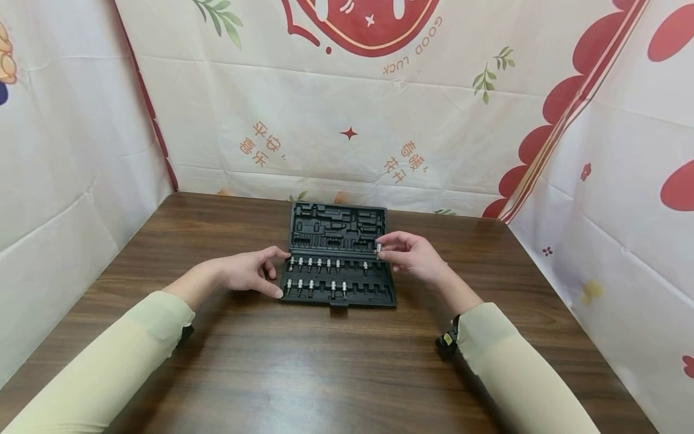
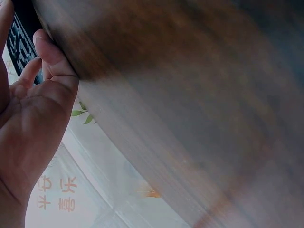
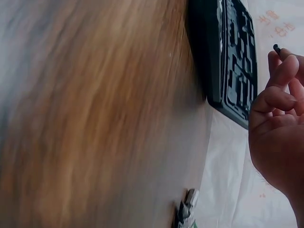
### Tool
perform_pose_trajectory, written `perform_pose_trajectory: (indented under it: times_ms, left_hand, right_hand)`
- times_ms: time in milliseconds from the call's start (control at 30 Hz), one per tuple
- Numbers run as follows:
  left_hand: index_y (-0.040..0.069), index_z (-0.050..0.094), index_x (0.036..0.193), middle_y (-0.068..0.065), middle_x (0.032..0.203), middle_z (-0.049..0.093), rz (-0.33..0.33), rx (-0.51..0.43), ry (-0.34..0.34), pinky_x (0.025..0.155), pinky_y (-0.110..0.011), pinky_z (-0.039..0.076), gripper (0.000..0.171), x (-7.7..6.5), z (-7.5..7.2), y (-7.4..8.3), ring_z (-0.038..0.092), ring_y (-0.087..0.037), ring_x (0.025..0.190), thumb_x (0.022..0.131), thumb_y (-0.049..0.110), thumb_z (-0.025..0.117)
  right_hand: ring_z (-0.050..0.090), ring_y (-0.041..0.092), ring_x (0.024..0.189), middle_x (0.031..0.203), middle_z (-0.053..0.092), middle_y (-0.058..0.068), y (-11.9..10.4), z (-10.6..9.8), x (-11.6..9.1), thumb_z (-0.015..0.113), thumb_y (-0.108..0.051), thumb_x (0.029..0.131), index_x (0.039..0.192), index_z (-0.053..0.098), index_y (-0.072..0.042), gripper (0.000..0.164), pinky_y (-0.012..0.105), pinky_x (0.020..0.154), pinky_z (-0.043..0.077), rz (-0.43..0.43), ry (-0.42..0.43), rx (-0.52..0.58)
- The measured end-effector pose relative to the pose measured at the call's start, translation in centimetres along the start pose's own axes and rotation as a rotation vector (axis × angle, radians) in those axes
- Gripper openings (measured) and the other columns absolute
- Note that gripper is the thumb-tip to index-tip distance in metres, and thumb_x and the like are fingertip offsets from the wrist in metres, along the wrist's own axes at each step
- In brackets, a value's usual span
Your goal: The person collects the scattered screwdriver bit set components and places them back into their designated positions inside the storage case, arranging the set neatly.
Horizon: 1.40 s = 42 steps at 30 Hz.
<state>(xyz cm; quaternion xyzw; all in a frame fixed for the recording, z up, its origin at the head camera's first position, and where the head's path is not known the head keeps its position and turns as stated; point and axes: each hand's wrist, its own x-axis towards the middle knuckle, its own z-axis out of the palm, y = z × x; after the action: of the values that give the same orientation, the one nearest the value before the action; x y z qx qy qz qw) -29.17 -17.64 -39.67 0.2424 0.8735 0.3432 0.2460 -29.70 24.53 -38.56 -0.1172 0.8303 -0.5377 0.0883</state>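
Observation:
A black plastic tool case [image 1: 379, 294] lies open on the wooden table, its molded lid [image 1: 338, 226] folded back. Silver bit sockets [image 1: 319, 264] stand in two rows of slots, mostly on the left. Other slots on the right hold nothing. My right hand [image 1: 414, 256] pinches one small bit socket [image 1: 378, 248] between thumb and fingertips above the case's right side; its dark tip [image 3: 277, 49] shows in the right wrist view. At the case's left edge, my left hand [image 1: 246, 270] spreads thumb and index finger along the side, touching it near the front corner and the hinge.
Brown table [image 1: 260, 361] extends around the case. Printed cloth [image 1: 325, 102] hangs behind and at both sides. In the right wrist view, a blurred cluster of metal pieces [image 3: 189, 202] lies near the bottom; their kind is unclear.

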Motion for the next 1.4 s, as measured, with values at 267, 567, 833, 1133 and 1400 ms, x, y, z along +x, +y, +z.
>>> perform_pose_trajectory:
  times_ms: [267,567,833,1133,1400]
  left_hand:
    - [0.010,0.037,0.166,-0.011,0.117,0.059,0.003,0.011,0.004,0.085,-0.036,0.049,0.092,0.1,0.0,0.0,0.059,-0.020,0.090,0.094,0.034,0.089]
    - [0.010,0.037,0.166,-0.012,0.117,0.059,0.001,0.001,-0.001,0.084,-0.036,0.049,0.093,0.1,0.1,0.0,0.059,-0.020,0.089,0.094,0.035,0.090]
    - [0.009,0.037,0.166,-0.011,0.116,0.059,0.002,0.006,-0.001,0.083,-0.036,0.049,0.093,-0.1,0.2,0.0,0.059,-0.020,0.089,0.094,0.035,0.090]
    - [0.010,0.038,0.166,-0.012,0.116,0.059,0.005,0.012,0.003,0.084,-0.036,0.049,0.093,0.0,0.2,0.1,0.059,-0.020,0.089,0.094,0.035,0.090]
    - [0.009,0.037,0.166,-0.012,0.117,0.059,-0.006,0.002,0.001,0.084,-0.036,0.049,0.093,-0.1,0.2,0.3,0.060,-0.021,0.090,0.094,0.035,0.090]
  right_hand:
    - [0.068,0.031,0.100,0.120,0.076,0.008,-0.7,1.4,1.0,0.078,-0.022,0.104,0.141,0.068,-0.003,0.043,0.034,0.077,0.060,-0.009,-0.009,-0.045]
    - [0.067,0.026,0.086,0.117,0.079,0.008,-1.1,2.8,2.0,0.077,-0.019,0.104,0.138,0.069,-0.003,0.039,0.036,0.075,0.057,-0.016,-0.034,-0.057]
    - [0.063,0.022,0.079,0.110,0.078,0.010,-1.1,3.9,3.0,0.077,-0.016,0.104,0.134,0.071,0.000,0.035,0.037,0.073,0.056,-0.058,-0.060,-0.127]
    - [0.064,0.020,0.077,0.105,0.079,0.009,-1.2,5.1,3.3,0.078,-0.010,0.102,0.124,0.074,-0.003,0.023,0.033,0.068,0.055,-0.042,-0.069,-0.170]
    - [0.063,0.018,0.075,0.103,0.077,0.008,-1.3,5.7,3.3,0.078,-0.010,0.102,0.117,0.075,-0.008,0.015,0.032,0.067,0.055,-0.035,-0.060,-0.259]
